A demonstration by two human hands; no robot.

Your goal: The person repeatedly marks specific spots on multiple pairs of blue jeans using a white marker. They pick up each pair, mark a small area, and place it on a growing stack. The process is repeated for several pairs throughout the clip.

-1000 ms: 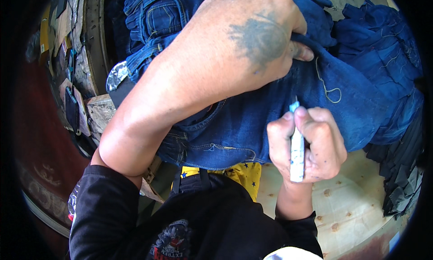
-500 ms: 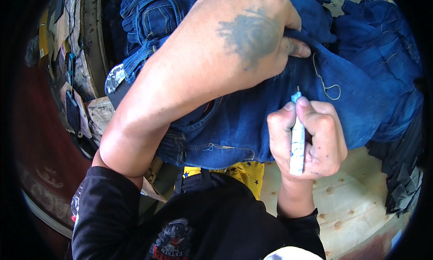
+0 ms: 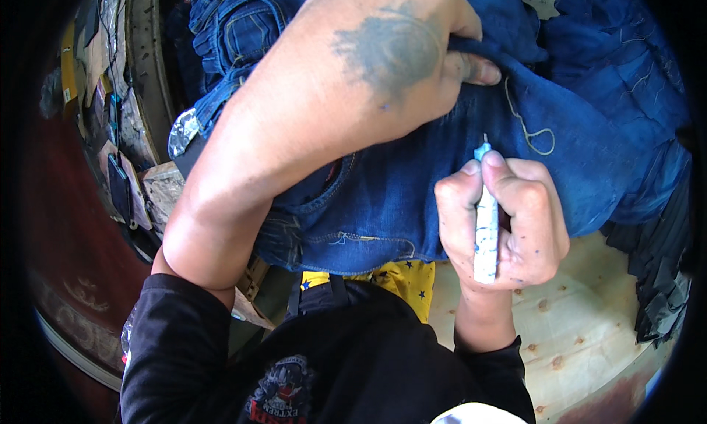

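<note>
Fingers (image 3: 526, 192) of the R hand (image 3: 536, 229) are curled tight round a white stick (image 3: 486, 236), thumb & index pinching it just below its blue collar. Stick stands roughly upright in view, thin point toward 12 o'clock, blue specks down its side. Point is over the jeans (image 3: 390, 203); can't be sure from this angle if it touches the cloth or sits just above.

L hand (image 3: 405, 63) comes in from 8 o'clock, forearm crossing the jeans on a slant, back of hand up w/ a dark patch on it. Its thumb & index are clamped on a fold of the denim, at about 1 o'clock; the other fingers are hidden.

Jeans lie across the middle & upper part of the view, spread under both hands, w/ a stitched seam along the near edge toward 6 o'clock. A loose thread (image 3: 525, 132) hangs in a loop on the denim, btwn L thumb & R hand, nearer 1 than 2 o'clock.

Around: pocketed denim (image 3: 254, 30) at 11, rumpled blue cloth (image 3: 611, 63) at 2, dark cloth strips (image 3: 659, 277) at 4, pale knotty board (image 3: 549, 321) at 5, yellow starry cloth (image 3: 416, 284) near 6 above the black shirt (image 3: 353, 350), silver wrap (image 3: 183, 133) at 10.
</note>
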